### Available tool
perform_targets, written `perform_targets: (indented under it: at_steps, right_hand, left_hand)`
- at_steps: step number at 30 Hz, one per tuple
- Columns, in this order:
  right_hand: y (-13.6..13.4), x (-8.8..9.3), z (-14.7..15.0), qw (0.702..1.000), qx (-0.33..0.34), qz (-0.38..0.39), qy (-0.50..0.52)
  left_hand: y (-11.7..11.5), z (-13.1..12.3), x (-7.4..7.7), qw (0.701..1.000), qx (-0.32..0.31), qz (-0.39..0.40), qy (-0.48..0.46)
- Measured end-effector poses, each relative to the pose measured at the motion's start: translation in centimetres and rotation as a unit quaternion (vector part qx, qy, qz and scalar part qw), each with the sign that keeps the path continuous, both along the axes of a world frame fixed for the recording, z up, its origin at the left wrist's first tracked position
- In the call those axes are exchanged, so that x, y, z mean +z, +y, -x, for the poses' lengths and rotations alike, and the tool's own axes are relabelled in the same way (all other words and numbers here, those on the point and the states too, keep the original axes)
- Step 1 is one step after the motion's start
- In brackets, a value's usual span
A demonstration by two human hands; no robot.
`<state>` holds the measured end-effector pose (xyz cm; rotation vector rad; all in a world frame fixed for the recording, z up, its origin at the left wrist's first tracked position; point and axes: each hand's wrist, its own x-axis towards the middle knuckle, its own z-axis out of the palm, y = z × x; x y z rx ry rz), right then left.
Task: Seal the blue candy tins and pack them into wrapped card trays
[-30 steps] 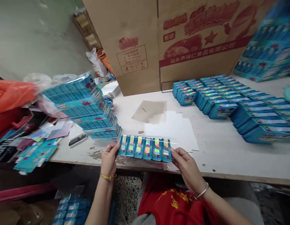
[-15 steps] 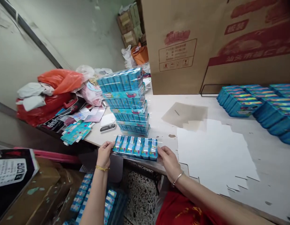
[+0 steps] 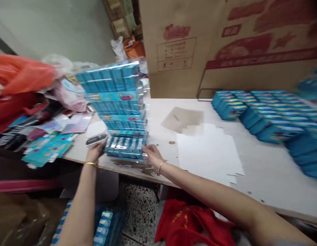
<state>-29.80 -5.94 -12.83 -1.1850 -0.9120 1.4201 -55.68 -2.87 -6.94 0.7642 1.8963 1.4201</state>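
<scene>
A blue, clear-wrapped pack of small boxes (image 3: 125,147) is up against the front of the stack's base, near the table's front edge. My left hand (image 3: 96,152) is closed on its left end, with a gold bracelet on the wrist. At the opposite end, my right hand (image 3: 153,155) pinches the pack or its film. Right behind stands a tall stack of similar wrapped packs (image 3: 114,97), leaning a little to the left. Motion blur hides whether the pack touches the stack.
A white digital scale (image 3: 96,132) sits left of the stack. White sheets (image 3: 209,153) lie on the table (image 3: 160,112). Rows of blue boxes (image 3: 266,119) stand at right, before a large cardboard carton (image 3: 212,44). Flattened blue cartons (image 3: 49,147) and red bags (image 3: 20,75) crowd the left.
Both hands have moved the pack from the table's front edge inward to the stack's base. The whole view has shifted to the right.
</scene>
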Motion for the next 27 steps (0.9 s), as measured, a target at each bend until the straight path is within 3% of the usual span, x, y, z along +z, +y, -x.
perform_targets:
  at_steps: [1, 2, 4, 5, 6, 8, 10, 13, 16, 24, 27]
  right_hand:
    - [-0.1, -0.1, -2.0, 0.999, 0.028, -0.033, -0.018]
    - [-0.4, -0.3, -4.5, 0.994, 0.053, -0.079, -0.051]
    - [-1.4, -0.9, -11.1, 0.965, 0.075, -0.182, -0.175]
    - [-2.1, -1.4, -14.9, 0.940, 0.064, -0.219, -0.254]
    - [-3.0, -2.0, -18.6, 0.913, 0.041, -0.235, -0.331]
    - [-5.2, -3.7, -25.3, 0.859, 0.011, -0.226, -0.460]
    - [-7.5, -5.4, -30.0, 0.815, 0.031, -0.194, -0.545]
    - [-10.7, -7.1, -32.6, 0.777, 0.093, -0.183, -0.595]
    - [-12.4, -7.4, -32.6, 0.768, 0.105, -0.203, -0.599]
    - [-12.5, -7.3, -33.2, 0.814, 0.070, -0.223, -0.532]
    - [-12.4, -7.3, -33.5, 0.838, 0.066, -0.221, -0.495]
  left_hand:
    - [-0.1, -0.5, 0.2, 0.999, 0.022, -0.017, 0.044]
    - [-0.3, -1.3, 0.3, 0.981, 0.062, -0.083, 0.162]
    - [-1.5, -4.5, 0.2, 0.906, 0.082, -0.212, 0.356]
    - [-2.4, -7.1, 0.0, 0.874, 0.038, -0.252, 0.414]
    - [-3.5, -10.2, -0.4, 0.857, -0.041, -0.273, 0.436]
    - [-6.0, -17.4, -1.8, 0.818, -0.298, -0.264, 0.416]
    - [-8.1, -24.6, -3.9, 0.726, -0.498, -0.258, 0.398]
    - [-9.8, -32.0, -7.2, 0.598, -0.639, -0.227, 0.427]
    - [-9.7, -34.2, -8.8, 0.530, -0.684, -0.202, 0.458]
    - [-9.5, -34.4, -7.4, 0.456, -0.711, -0.192, 0.499]
    - [-9.4, -34.8, -7.1, 0.453, -0.719, -0.188, 0.493]
